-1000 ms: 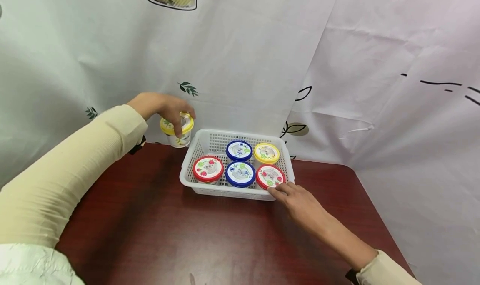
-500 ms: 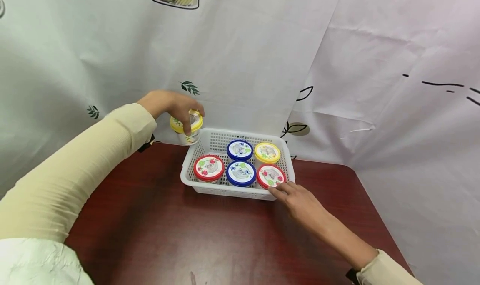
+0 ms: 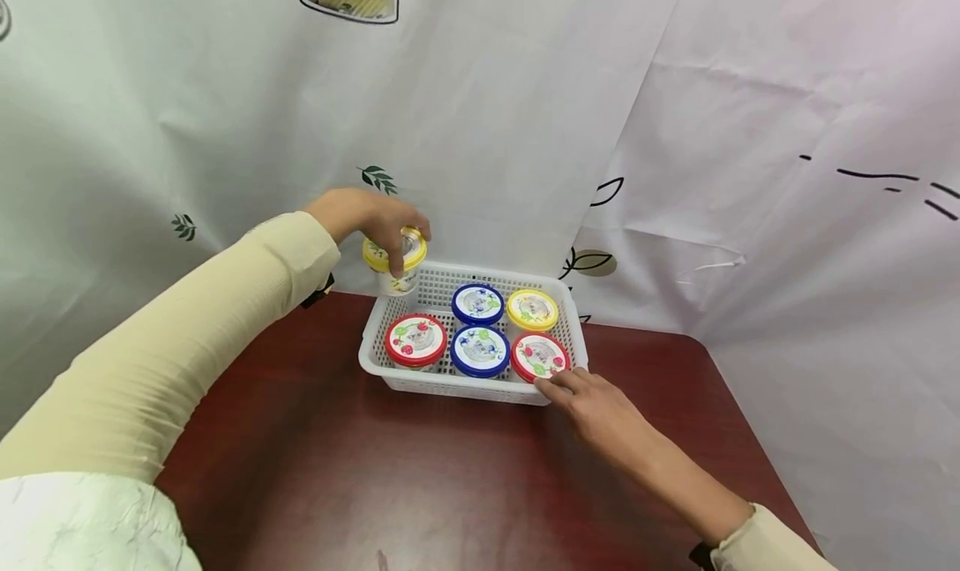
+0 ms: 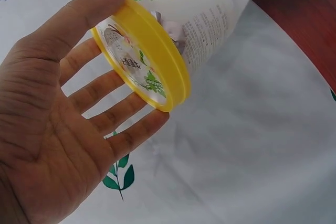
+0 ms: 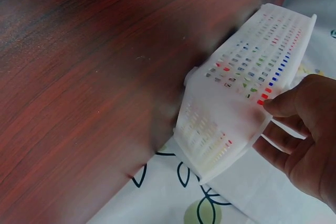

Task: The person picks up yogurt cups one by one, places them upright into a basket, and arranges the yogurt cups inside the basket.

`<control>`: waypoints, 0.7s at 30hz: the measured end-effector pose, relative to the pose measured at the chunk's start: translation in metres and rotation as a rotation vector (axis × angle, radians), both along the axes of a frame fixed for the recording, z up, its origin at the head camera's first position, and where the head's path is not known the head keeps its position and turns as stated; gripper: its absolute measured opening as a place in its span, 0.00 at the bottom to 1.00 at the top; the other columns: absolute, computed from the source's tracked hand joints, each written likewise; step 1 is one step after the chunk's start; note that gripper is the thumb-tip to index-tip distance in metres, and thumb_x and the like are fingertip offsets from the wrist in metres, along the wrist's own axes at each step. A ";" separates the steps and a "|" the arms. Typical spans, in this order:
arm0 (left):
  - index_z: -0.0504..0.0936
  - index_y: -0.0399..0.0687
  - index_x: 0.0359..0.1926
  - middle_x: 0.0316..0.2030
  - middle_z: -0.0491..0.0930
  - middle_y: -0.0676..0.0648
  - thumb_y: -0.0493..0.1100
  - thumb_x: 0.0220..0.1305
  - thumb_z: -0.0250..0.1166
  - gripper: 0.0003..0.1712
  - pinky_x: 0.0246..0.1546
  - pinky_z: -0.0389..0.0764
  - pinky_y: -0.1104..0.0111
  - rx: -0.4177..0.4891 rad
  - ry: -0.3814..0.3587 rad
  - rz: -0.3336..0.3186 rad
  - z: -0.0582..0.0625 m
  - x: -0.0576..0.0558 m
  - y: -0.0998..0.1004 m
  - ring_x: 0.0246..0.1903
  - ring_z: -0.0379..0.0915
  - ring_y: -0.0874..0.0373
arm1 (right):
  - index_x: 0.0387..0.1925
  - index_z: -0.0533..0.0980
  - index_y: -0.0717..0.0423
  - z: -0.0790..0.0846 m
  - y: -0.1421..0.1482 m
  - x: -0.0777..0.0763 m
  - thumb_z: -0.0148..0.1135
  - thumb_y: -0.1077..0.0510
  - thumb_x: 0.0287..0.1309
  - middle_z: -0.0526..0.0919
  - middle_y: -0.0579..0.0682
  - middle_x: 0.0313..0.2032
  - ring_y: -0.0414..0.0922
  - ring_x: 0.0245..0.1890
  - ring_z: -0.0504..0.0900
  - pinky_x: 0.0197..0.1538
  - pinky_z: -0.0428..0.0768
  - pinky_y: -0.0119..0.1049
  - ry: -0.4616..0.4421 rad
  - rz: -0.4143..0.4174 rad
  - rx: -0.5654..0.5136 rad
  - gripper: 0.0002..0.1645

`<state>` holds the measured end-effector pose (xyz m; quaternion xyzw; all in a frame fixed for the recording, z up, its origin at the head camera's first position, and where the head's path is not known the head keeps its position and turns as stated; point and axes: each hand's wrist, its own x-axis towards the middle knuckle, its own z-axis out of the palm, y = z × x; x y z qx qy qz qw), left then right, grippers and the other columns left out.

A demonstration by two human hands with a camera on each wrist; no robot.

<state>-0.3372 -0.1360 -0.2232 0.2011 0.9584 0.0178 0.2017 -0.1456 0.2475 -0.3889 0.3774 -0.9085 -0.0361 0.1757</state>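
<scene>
My left hand [image 3: 381, 222] grips a tub with a yellow lid [image 4: 157, 45] by the lid's rim, thumb on one side and fingers on the other. In the head view that tub overlaps the back left corner of a white plastic basket [image 3: 450, 383]. Inside the basket stand two blue-lidded tubs, a red-lidded tub [image 3: 416, 340] at front left, another red-lidded tub [image 3: 540, 357] at front right and a yellow-lidded tub [image 3: 533, 310] at back right. My right hand [image 3: 600, 408] pinches the basket's front right rim, thumb outside, fingers over the edge.
The basket stands on a dark red wooden table [image 3: 450, 479], near its back edge. Behind it hangs a pale cloth [image 3: 495, 137] with printed leaves. Between the basket's back left corner and the back blue-lidded tub [image 3: 477, 303], bare basket floor shows.
My left hand has carried the yellow-lidded tub rightward, from beside the basket to over its back left corner. My right hand stays at the front right rim.
</scene>
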 end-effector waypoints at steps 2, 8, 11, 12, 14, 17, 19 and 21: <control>0.73 0.53 0.84 0.80 0.71 0.36 0.49 0.61 0.85 0.52 0.77 0.76 0.37 -0.004 0.003 0.004 0.000 -0.001 0.003 0.75 0.68 0.36 | 0.66 0.88 0.51 0.000 0.000 -0.001 0.85 0.66 0.57 0.91 0.54 0.55 0.53 0.54 0.90 0.56 0.93 0.47 -0.004 -0.004 0.001 0.34; 0.73 0.56 0.84 0.79 0.72 0.37 0.48 0.61 0.86 0.52 0.76 0.78 0.38 0.002 0.003 0.025 -0.004 -0.004 0.009 0.74 0.69 0.37 | 0.66 0.88 0.51 0.001 0.001 0.000 0.85 0.66 0.57 0.91 0.54 0.54 0.53 0.54 0.90 0.56 0.93 0.47 -0.003 -0.002 -0.002 0.34; 0.73 0.55 0.84 0.79 0.72 0.37 0.48 0.60 0.86 0.53 0.76 0.79 0.39 0.009 0.001 0.016 -0.006 -0.006 0.013 0.73 0.69 0.38 | 0.66 0.88 0.51 0.001 0.002 0.000 0.85 0.67 0.56 0.91 0.54 0.54 0.53 0.54 0.90 0.56 0.93 0.47 0.002 0.000 -0.004 0.34; 0.74 0.55 0.83 0.79 0.72 0.37 0.49 0.60 0.86 0.52 0.75 0.79 0.40 0.012 0.002 0.012 -0.006 -0.006 0.014 0.73 0.70 0.38 | 0.66 0.88 0.51 0.001 0.002 0.000 0.85 0.67 0.56 0.91 0.54 0.55 0.53 0.54 0.90 0.56 0.93 0.47 -0.001 -0.002 -0.005 0.34; 0.74 0.54 0.83 0.78 0.73 0.37 0.49 0.60 0.86 0.52 0.74 0.81 0.40 0.010 0.009 -0.006 -0.007 -0.005 0.016 0.73 0.70 0.38 | 0.66 0.88 0.51 0.001 0.002 0.000 0.86 0.66 0.56 0.91 0.54 0.55 0.53 0.55 0.90 0.56 0.93 0.48 -0.010 -0.008 -0.005 0.35; 0.75 0.54 0.82 0.77 0.74 0.38 0.49 0.60 0.86 0.51 0.73 0.82 0.42 0.012 0.016 -0.020 -0.010 -0.003 0.017 0.72 0.71 0.39 | 0.67 0.88 0.51 0.001 0.002 0.000 0.85 0.67 0.57 0.91 0.54 0.56 0.53 0.55 0.90 0.57 0.93 0.48 -0.020 -0.011 -0.002 0.35; 0.76 0.53 0.82 0.76 0.74 0.38 0.49 0.61 0.86 0.50 0.72 0.83 0.43 0.013 0.019 -0.030 -0.011 -0.001 0.016 0.71 0.71 0.39 | 0.67 0.88 0.51 0.001 0.001 0.000 0.85 0.66 0.57 0.91 0.55 0.56 0.53 0.55 0.90 0.57 0.93 0.48 -0.021 -0.009 0.001 0.35; 0.76 0.53 0.82 0.76 0.74 0.38 0.49 0.62 0.85 0.49 0.72 0.83 0.43 0.019 0.017 -0.029 -0.014 0.000 0.015 0.70 0.72 0.39 | 0.67 0.88 0.51 0.000 0.001 -0.001 0.85 0.66 0.57 0.91 0.55 0.56 0.54 0.55 0.90 0.57 0.93 0.48 -0.020 -0.006 0.002 0.34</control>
